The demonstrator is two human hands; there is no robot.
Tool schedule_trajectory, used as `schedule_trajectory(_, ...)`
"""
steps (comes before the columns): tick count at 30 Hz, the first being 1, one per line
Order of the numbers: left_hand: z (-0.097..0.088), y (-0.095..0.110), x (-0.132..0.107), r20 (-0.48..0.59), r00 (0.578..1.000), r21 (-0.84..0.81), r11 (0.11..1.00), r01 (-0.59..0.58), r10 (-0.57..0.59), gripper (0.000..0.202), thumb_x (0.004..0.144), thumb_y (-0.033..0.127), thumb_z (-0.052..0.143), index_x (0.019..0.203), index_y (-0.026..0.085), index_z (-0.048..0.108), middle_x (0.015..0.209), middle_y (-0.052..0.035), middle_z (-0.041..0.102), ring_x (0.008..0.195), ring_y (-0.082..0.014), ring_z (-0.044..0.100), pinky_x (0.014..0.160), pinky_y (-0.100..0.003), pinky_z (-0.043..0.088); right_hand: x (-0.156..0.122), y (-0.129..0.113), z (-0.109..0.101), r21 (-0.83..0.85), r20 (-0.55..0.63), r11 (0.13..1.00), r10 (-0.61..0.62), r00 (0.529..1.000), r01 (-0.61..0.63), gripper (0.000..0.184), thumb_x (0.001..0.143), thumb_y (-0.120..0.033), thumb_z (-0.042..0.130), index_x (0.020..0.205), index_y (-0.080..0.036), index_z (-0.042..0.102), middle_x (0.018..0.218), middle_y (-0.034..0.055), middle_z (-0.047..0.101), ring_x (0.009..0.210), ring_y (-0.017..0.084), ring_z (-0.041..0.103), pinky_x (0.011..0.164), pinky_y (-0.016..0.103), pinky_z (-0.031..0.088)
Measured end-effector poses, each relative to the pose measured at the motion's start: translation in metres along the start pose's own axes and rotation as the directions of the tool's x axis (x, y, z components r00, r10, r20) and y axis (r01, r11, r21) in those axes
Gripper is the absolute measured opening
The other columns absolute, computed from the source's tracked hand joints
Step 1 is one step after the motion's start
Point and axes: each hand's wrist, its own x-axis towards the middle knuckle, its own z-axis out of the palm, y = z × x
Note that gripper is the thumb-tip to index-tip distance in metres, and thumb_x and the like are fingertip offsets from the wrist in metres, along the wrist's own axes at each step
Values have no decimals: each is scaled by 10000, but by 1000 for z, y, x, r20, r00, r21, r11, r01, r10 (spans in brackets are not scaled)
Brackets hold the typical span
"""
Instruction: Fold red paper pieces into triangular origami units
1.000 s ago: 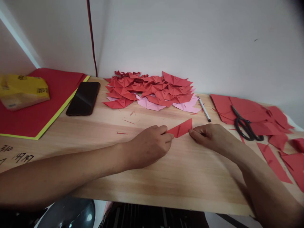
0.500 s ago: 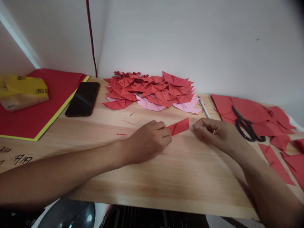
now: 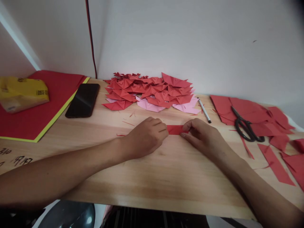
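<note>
Paper strip (image 3: pixel 174 129), red and apparently folded narrow, sits between the two hands near the middle of the table (image 3: pixel 152 186). The right hand (image 3: pixel 201 133) has its thumb and forefinger nearly together on the right end, thumb below and finger above; the left hand (image 3: pixel 149 136) has its fingers curled closed over the other end. Gripped from both sides, the strip is probably being kept straight and steady. Its left end and the left fingertips are hidden by that hand's own knuckles, so I cannot tell how many layers it has or how hard it is pinched.

Beyond the hands, folded papers (image 3: pixel 152 90), red with some pink, overlap in a pile by the wall, likely to leave working room in front. How many there are is impossible to count. A pen (image 3: pixel 204 110) lies just right of the pile. Farther right, scissors (image 3: pixel 247 126) rest on red sheets (image 3: pixel 251 107), perhaps within easy reach of that hand; more red pieces run out past the right edge. On the left are a phone (image 3: pixel 82 100) and a yellow packet (image 3: pixel 23 93), cut off, its contents unclear.
</note>
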Motion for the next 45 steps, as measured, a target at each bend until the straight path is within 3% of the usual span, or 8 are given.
schedule_trajectory(4, -2, 1, 1, -5, 998, -56, 996, 69, -69, 188, 925, 161, 429, 874, 129, 608, 913, -78, 630, 904, -202, 529, 847, -353, 418, -1, -4, -1, -20, 19, 1000, -20, 1000, 20, 52, 842, -240, 579, 841, -220, 532, 705, -4, 546, 618, 146, 493, 551, 266, 369)
schedule_trajectory(10, -2, 3, 2, -26, 982, -144, 972, 183, -189, 187, 939, 281, 496, 979, 122, 587, 971, -83, 615, 945, -208, 501, 874, -351, 417, -3, -14, -1, -17, 34, 982, -187, 982, 187, 51, 890, -218, 547, 840, -214, 560, 829, 30, 603, 769, 172, 555, 675, 297, 429)
schedule_trajectory(14, -1, 6, 3, 38, 977, -158, 964, 212, -208, 169, 935, 253, 508, 889, 137, 622, 924, -62, 610, 884, -194, 503, 831, -334, 426, -5, -21, 2, -18, 37, 969, -247, 968, 248, 93, 917, -230, 523, 861, -220, 597, 880, 42, 632, 834, 188, 581, 734, 321, 441)
schedule_trajectory(22, 2, 11, 3, 78, 972, -111, 967, 231, -223, 195, 938, 193, 483, 786, 139, 593, 855, -42, 593, 800, -174, 508, 750, -309, 430, -5, -16, 1, -42, 28, 974, -222, 975, 223, 125, 902, -256, 560, 792, -208, 592, 773, 19, 605, 727, 170, 558, 670, 305, 424)
schedule_trajectory(37, -1, 17, 5, 110, 960, -66, 961, 267, -259, 226, 962, 256, 427, 854, 135, 584, 906, -76, 595, 825, -205, 491, 765, -357, 423, -3, -14, 12, -223, 54, 953, -199, 978, 206, 215, 955, -275, 456, 756, -204, 496, 746, 37, 568, 720, 207, 503, 670, 342, 364)
schedule_trajectory(45, -4, 16, 9, 93, 934, -201, 913, 356, -344, 176, 910, 200, 484, 771, 144, 575, 842, -53, 584, 798, -181, 490, 727, -325, 415, -2, -20, 8, -207, 86, 961, -168, 982, 182, 213, 951, -278, 447, 754, -207, 484, 746, 41, 565, 721, 202, 492, 663, 333, 350)
